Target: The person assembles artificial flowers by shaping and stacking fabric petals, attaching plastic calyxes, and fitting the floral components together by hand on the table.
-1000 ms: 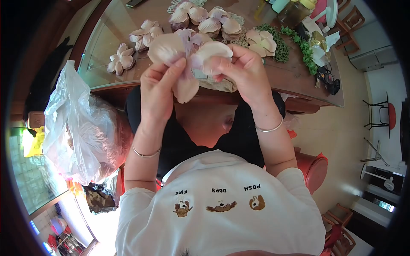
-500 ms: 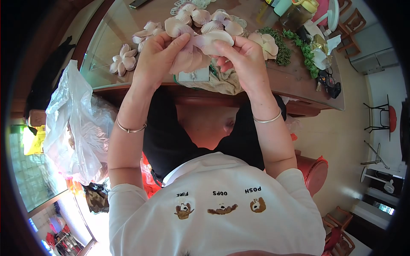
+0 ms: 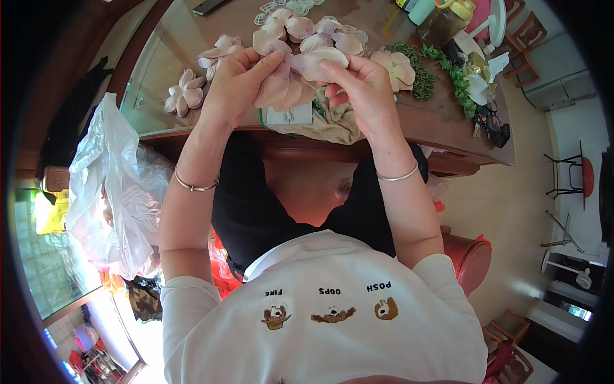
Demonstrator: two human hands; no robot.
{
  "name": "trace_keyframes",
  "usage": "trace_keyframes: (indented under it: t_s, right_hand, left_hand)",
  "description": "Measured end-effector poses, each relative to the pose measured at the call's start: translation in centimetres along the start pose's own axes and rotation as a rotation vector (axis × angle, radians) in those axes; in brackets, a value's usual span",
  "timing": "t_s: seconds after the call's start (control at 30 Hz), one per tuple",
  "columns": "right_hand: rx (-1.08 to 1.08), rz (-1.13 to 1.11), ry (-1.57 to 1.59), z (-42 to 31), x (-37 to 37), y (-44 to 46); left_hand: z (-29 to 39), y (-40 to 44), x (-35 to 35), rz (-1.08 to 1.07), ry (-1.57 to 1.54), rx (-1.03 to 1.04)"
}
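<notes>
A pale pink artificial flower (image 3: 281, 89) is held above the near edge of the table. My left hand (image 3: 235, 83) pinches its petals from the left side. My right hand (image 3: 364, 83) grips a petal (image 3: 314, 64) of the same flower between thumb and fingers. Beyond my hands lies a cluster of similar fabric flowers (image 3: 297, 27). Two more lie to the left, one a small flower (image 3: 185, 93) near the glass edge. To the right of my right hand rests a cream flower (image 3: 395, 69). Below the held flower are a white block (image 3: 289, 116) and a beige cloth (image 3: 339, 125).
Dark green stems (image 3: 419, 70) and a leafy garland (image 3: 462, 86) lie on the right of the table (image 3: 441, 121). Keys and a black item (image 3: 499, 131) sit near its right corner. A jar with a yellow lid (image 3: 444, 22) stands behind. A clear plastic bag (image 3: 112, 192) hangs at left.
My hands and the held flower stay almost in place. The petals have shifted slightly, with the right-hand petal tilted a little.
</notes>
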State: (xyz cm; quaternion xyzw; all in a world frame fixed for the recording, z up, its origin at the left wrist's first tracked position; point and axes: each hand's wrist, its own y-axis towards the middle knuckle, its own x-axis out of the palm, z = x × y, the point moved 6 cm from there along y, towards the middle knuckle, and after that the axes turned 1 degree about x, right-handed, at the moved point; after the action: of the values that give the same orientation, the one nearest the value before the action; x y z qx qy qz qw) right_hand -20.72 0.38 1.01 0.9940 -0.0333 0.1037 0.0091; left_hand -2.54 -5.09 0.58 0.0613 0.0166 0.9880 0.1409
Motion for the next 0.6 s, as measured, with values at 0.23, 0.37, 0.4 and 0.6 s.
trace_keyframes:
  t_s: [0.23,0.37,0.4,0.6]
  right_hand:
    - [0.024,0.027,-0.012,0.38,0.10,-0.34]
    - [0.018,0.025,0.025,0.28,0.22,-0.45]
    - [0.018,0.024,0.025,0.32,0.22,-0.44]
    - [0.019,0.029,0.029,0.78,0.01,-0.53]
  left_hand:
    - [0.17,0.10,-0.09,-0.005,0.015,-0.023]
    - [0.05,0.39,-0.29,-0.026,0.048,-0.026]
    - [0.08,0.37,-0.27,-0.025,0.048,-0.026]
    - [0.44,0.28,0.33,-0.022,0.049,-0.041]
